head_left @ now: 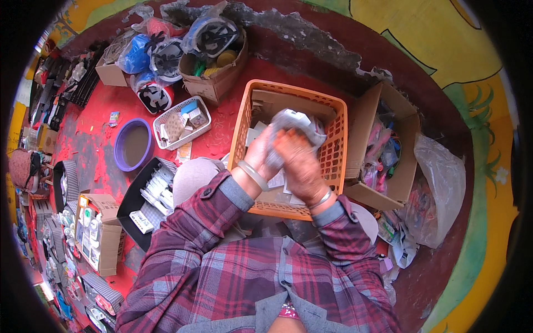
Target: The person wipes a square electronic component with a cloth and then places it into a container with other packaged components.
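Your left hand [257, 151] and right hand [301, 161] are holding a grey cloth-like bundle [276, 157] over the orange basket [240, 125].
Your right fingers are curling over it — your left ones are clasping its side, partly hidden; a purple basin [120, 149] is sitting left of the basket, an open carton [383, 191] right.

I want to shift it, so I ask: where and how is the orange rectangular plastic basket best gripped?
Probably grip the basket by its rim, left and right, from above: the rim shows on both sides, while a brown cardboard box stands close outside the right wall.
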A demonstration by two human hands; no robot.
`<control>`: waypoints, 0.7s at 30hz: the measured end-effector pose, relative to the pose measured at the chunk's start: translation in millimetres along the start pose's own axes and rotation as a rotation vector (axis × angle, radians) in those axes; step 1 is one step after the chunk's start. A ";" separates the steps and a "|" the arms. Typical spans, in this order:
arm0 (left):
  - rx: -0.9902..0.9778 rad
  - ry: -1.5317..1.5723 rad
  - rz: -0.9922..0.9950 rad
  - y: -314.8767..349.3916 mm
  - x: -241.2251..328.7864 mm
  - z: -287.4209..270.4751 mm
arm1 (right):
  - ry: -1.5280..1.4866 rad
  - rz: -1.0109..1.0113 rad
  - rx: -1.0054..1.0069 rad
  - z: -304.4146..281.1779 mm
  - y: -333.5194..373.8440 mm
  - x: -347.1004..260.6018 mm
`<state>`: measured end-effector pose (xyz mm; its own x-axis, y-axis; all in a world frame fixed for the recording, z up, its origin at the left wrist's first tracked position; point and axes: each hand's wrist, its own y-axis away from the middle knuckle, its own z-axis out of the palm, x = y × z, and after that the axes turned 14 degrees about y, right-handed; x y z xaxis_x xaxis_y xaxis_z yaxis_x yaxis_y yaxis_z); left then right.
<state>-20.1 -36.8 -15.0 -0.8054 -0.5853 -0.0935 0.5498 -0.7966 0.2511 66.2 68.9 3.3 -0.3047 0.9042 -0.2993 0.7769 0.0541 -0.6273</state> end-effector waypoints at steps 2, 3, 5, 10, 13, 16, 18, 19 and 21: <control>-0.115 -0.023 -0.046 2.6 6.6 -5.8 | 0.048 -0.062 -0.108 -4.1 -0.5 -13.5; -0.041 -0.017 0.000 -1.7 5.2 -5.7 | 0.123 -0.103 -0.134 -10.1 -6.7 -7.0; 0.103 0.000 0.070 -9.0 -5.3 6.8 | 0.155 0.024 0.078 -12.1 -11.3 13.2; -0.215 0.027 -0.175 -3.1 10.6 -9.4 | 0.151 -0.168 -0.090 -8.8 -0.3 -8.6; 0.015 -0.059 0.027 -12.1 -0.5 -4.7 | 0.190 -0.056 -0.007 -18.7 -9.4 15.2; 0.068 0.007 0.022 -6.9 -7.8 4.3 | 0.166 -0.008 0.078 -21.1 -11.0 19.3; -0.007 0.025 -0.028 -14.5 -5.7 0.2 | 0.240 -0.142 -0.098 -19.7 -8.4 -6.7; -0.001 0.013 -0.022 -13.6 -5.8 0.3 | 0.272 -0.168 -0.076 -16.3 -4.1 -8.1; 0.010 -0.012 -0.012 -11.1 -6.3 3.4 | 0.280 -0.092 0.027 -20.2 -10.6 12.1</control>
<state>-21.8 -23.8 -13.9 -0.8147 -0.5737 -0.0851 0.5377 -0.8021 0.2600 65.5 87.8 20.9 -0.2057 0.9781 -0.0325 0.7369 0.1329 -0.6629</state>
